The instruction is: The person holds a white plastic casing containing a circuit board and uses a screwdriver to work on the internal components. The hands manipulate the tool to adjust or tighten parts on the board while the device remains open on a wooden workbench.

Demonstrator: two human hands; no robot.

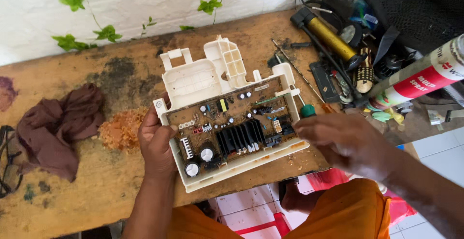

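Bench carries the housing, overhanging its 6 o'clock edge. My left hand clamps it at 9 o'clock, thumb pressed on the board. My right hand, at 3 o'clock, is blurred; finger state unreadable. Risk: slackened grip lets the housing tip off the edge.

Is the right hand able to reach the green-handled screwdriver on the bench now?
Probably yes. The right hand is blurred but lies just below the green-handled screwdriver, beside the circuit board housing. Nothing visible lies between them. The left hand holds the housing's other edge.
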